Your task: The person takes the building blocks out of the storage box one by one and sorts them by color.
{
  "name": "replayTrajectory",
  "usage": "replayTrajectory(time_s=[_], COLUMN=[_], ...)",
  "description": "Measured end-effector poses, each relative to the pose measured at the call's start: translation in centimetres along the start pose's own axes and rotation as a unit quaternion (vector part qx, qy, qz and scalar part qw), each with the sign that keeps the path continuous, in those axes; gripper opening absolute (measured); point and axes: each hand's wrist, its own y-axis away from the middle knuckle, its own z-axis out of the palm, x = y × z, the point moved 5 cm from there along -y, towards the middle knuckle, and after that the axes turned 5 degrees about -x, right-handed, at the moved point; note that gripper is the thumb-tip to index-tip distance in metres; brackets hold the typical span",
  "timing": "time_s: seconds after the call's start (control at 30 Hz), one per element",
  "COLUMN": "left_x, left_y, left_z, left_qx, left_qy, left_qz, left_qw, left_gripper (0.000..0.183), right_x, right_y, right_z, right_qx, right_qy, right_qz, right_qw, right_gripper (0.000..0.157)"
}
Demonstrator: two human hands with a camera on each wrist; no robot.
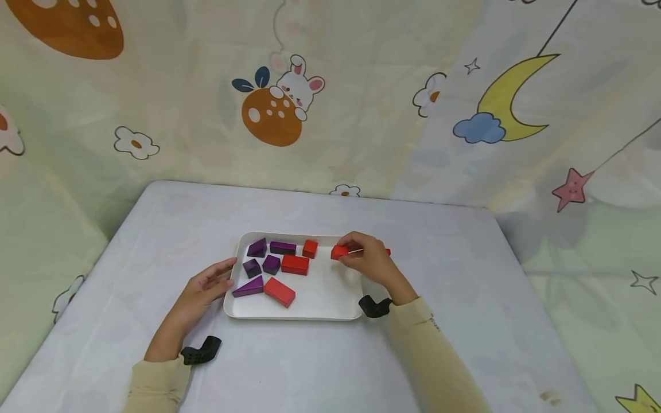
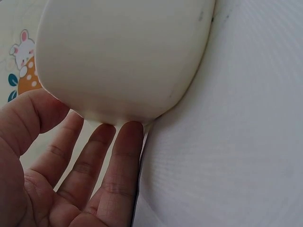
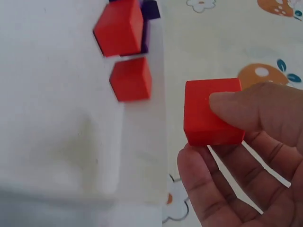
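A white tray (image 1: pixel 320 312) lies on the table with red and purple blocks in it. My left hand (image 1: pixel 205 289) is at the tray's left end, its extended fingertips (image 2: pixel 128 137) touching the outer wall. Over the tray's right end, my right hand (image 1: pixel 369 261) pinches a red cube (image 3: pixel 210 111) between thumb and fingers. In the right wrist view, a smaller red block (image 3: pixel 131 79) and a larger one (image 3: pixel 120 28) stand in the tray. A bit of red (image 1: pixel 388 252) shows behind the right hand, mostly hidden.
Purple blocks, among them a long one (image 1: pixel 283 248) and a wedge (image 1: pixel 249 287), fill the tray's left side with red rectangular blocks (image 1: pixel 279 292). A white cloth covers the table (image 1: pixel 289 367). Behind it hangs a printed curtain (image 1: pixel 372 115).
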Motion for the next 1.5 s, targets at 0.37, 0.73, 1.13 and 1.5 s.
replayTrajectory(time_s=[0.37, 0.73, 1.13, 1.5], left_x=[-0.1, 0.0, 0.1, 0.1], left_y=[0.0, 0.2, 0.0, -0.1], left_z=[0.1, 0.0, 0.0, 0.1], left_qx=[0.0, -0.006, -0.008, -0.007], left_qy=[-0.005, 0.016, 0.024, 0.026], left_qz=[-0.024, 0.001, 0.012, 0.016], left_qw=[0.9997, 0.9999, 0.9996, 0.9995], left_gripper=[0.061, 0.061, 0.06, 0.059], right_x=[3.2, 6.9, 10.7, 12.4], right_y=[2.7, 4.5, 4.2, 3.9], right_z=[-5.4, -9.0, -8.8, -7.9], right_qx=[0.045, 0.102, 0.091, 0.092], right_qy=[-0.042, 0.006, 0.011, 0.012], right_qz=[-0.005, 0.036, 0.116, 0.153], right_qw=[0.998, 0.994, 0.989, 0.984], right_gripper=[0.029, 0.03, 0.029, 0.029])
